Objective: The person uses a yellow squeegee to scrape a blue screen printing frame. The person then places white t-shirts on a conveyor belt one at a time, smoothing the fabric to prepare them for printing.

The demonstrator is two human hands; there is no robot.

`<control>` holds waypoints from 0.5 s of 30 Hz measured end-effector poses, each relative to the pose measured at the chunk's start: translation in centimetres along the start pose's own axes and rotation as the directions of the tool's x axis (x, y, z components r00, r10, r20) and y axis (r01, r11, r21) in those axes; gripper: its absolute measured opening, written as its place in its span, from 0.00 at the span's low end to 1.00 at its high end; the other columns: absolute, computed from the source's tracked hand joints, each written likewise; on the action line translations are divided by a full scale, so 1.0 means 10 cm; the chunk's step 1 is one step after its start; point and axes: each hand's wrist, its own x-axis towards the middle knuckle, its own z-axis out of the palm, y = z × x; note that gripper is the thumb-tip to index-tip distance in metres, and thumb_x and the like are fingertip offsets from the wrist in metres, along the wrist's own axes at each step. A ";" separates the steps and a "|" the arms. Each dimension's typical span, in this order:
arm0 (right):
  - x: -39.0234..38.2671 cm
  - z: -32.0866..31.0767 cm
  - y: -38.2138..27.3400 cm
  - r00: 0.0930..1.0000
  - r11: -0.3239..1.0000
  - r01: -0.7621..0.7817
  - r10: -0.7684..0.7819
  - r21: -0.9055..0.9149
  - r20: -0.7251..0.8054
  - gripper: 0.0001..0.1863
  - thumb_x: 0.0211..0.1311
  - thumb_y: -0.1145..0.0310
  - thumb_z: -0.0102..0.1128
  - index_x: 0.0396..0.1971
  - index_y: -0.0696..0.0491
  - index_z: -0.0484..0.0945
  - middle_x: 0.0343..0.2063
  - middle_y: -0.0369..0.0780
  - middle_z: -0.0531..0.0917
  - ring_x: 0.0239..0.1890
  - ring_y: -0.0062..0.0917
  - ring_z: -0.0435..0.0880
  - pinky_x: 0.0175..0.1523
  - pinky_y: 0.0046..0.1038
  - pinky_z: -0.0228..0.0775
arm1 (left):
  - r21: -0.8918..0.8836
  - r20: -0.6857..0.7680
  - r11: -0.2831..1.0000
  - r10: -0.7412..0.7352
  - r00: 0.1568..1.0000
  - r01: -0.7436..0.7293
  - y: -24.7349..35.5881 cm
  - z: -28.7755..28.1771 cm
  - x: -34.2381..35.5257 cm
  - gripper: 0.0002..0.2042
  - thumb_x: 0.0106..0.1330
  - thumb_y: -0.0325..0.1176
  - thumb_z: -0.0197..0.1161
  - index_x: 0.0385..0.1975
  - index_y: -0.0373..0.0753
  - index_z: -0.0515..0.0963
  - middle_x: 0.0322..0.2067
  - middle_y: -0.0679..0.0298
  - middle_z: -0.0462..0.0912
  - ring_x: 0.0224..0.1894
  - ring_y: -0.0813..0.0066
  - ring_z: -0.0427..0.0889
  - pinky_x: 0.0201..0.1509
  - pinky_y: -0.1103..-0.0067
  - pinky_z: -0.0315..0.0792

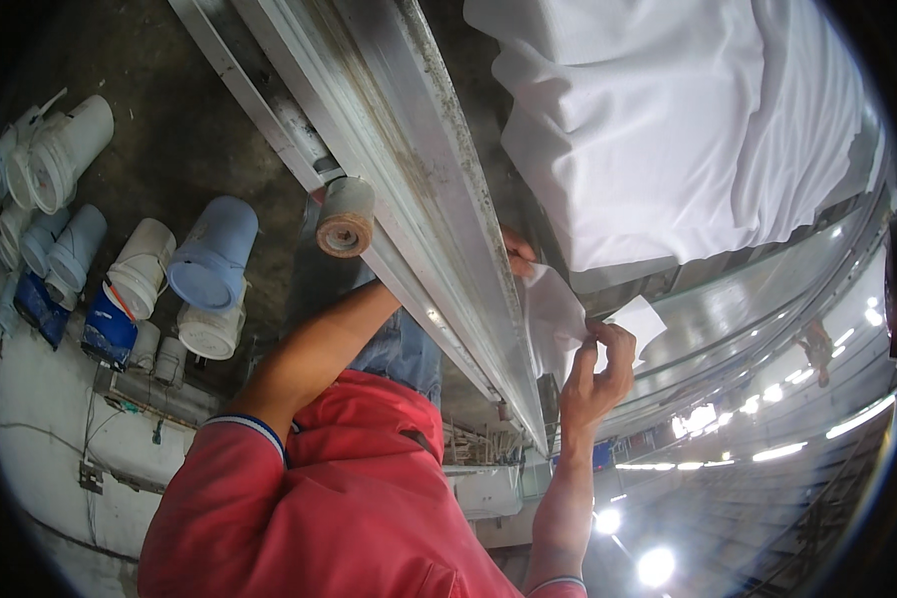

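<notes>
My left arm reaches behind a long metal rail [419, 130], and only part of my left hand [516, 251] shows past its edge. Its fingers are closed at the upper corner of a thin white cloth piece [552, 304]. My right hand [600, 371] pinches the other side of that piece between thumb and fingers, so it hangs between both hands. Beyond the right fingertips sticks out a flat white square-cornered flap [640, 321]; whether it belongs to the same piece I cannot tell. A large draped white fabric [658, 130] lies just above the hands.
A worn roller [346, 217] is fixed at the rail's left side. Several buckets, including a blue bucket [212, 254] and a white bucket [142, 261], stand at the left by a pale wall [40, 419]. A long shiny metal surface [708, 299] runs along the right.
</notes>
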 end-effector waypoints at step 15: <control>0.00 -0.03 -0.03 0.992 0.955 0.123 -0.116 -0.269 0.044 0.12 0.48 0.84 0.63 0.32 0.52 0.76 0.37 0.38 0.79 0.47 0.34 0.77 0.53 0.35 0.63 | 0.433 0.104 0.878 0.178 0.978 -0.206 0.46 -0.06 -0.17 0.07 0.62 0.31 0.70 0.38 0.39 0.85 0.38 0.64 0.86 0.44 0.75 0.83 0.50 0.79 0.75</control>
